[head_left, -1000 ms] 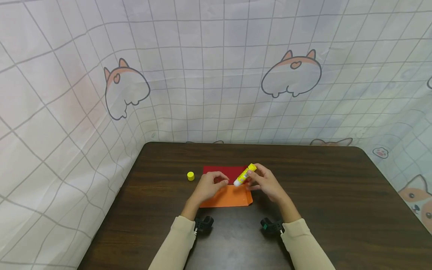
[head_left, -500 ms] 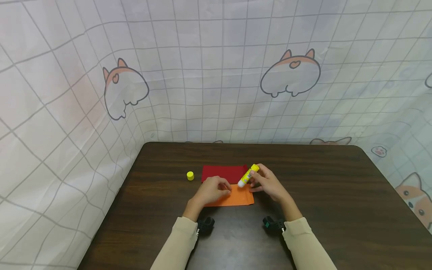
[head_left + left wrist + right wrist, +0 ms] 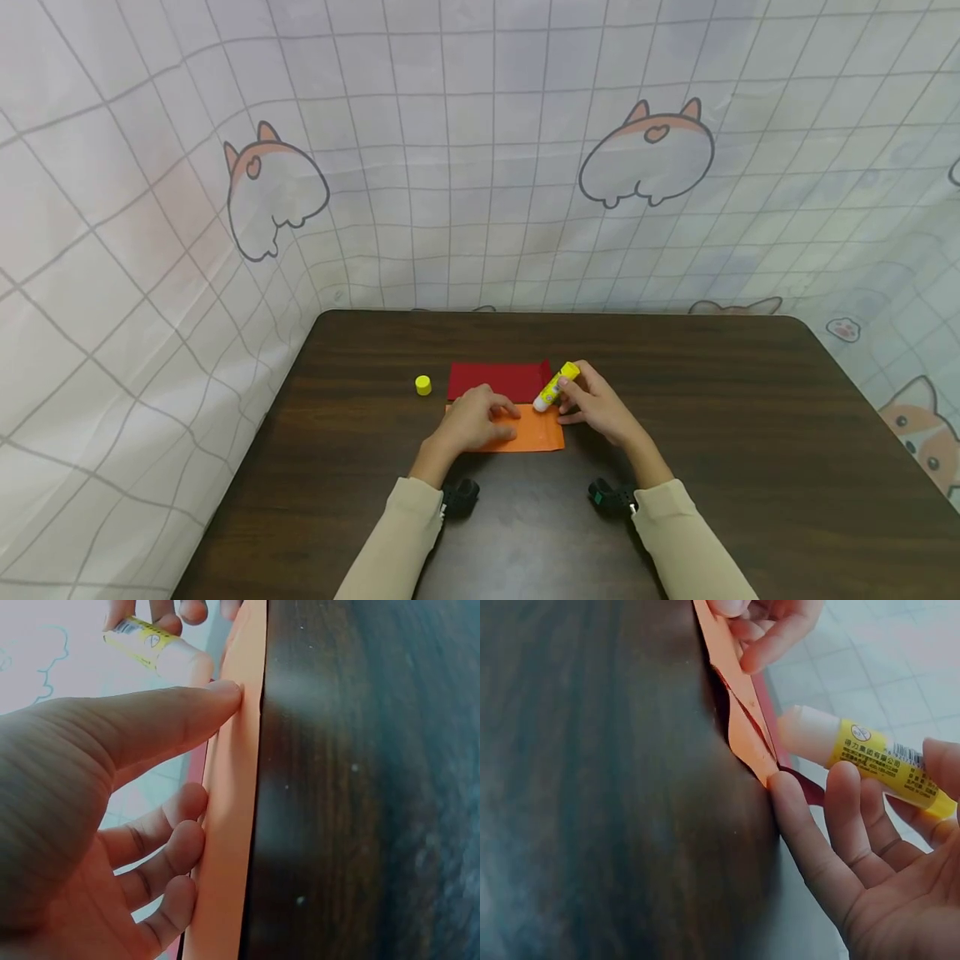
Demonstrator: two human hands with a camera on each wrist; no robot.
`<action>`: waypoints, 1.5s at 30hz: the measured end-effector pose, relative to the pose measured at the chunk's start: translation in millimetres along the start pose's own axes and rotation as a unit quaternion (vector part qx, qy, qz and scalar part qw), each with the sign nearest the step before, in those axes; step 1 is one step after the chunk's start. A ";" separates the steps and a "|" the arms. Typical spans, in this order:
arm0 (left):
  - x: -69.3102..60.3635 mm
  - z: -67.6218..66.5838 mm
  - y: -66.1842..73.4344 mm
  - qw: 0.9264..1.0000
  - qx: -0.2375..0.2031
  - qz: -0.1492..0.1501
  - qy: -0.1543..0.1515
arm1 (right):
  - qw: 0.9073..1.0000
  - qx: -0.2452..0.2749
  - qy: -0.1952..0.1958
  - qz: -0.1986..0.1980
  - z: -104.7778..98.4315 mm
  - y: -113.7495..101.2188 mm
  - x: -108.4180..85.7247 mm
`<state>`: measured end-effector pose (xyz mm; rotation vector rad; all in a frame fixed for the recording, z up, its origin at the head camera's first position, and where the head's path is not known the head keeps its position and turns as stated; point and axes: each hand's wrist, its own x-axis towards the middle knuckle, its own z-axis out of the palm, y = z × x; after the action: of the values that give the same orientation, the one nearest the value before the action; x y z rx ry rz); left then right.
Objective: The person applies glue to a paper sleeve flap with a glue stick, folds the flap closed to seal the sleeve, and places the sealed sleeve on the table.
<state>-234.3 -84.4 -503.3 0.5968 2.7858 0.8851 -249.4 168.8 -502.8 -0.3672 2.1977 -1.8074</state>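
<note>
An orange envelope (image 3: 538, 432) lies on the dark wooden table, partly under my left hand (image 3: 474, 419). That hand's thumb and fingertips touch the paper, as the left wrist view shows. My right hand (image 3: 597, 408) holds a yellow glue stick (image 3: 557, 387), uncapped and tilted, its white end pointing down toward the envelope's right part. Whether that end touches the paper I cannot tell. In the right wrist view, one right finger touches the end of the orange flap (image 3: 744, 739), which stands slightly raised. A red envelope (image 3: 501, 380) lies just behind the orange one.
A yellow glue stick cap (image 3: 423, 385) stands to the left of the red envelope. Behind the table (image 3: 750, 433) hangs a white grid-patterned cloth (image 3: 465, 167) with cartoon animals. Black devices (image 3: 461, 498) are strapped at both wrists.
The glue stick and right hand have shifted slightly to the right over the orange envelope. The left hand has come down onto the envelope and its fingers have spread a little.
</note>
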 end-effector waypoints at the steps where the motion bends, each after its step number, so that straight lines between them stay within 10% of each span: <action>1: 0.1 0.2 -0.1 1.000 0.001 -0.001 -0.001 | 1.000 -0.002 -0.002 -0.003 0.1 0.1 -0.4; 26: -1.3 3.2 -1.6 1.000 -0.001 -0.003 0.003 | 0.991 -0.134 0.011 -0.009 8.3 -8.1 -10.2; 45: -0.7 3.5 -1.7 1.000 -0.003 -0.011 0.005 | 0.991 -0.133 -0.025 -0.007 1.5 -7.3 -10.7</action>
<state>-233.3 -84.1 -507.1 0.5611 2.7909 0.8951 -238.8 169.9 -495.4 -0.4782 2.4104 -1.4950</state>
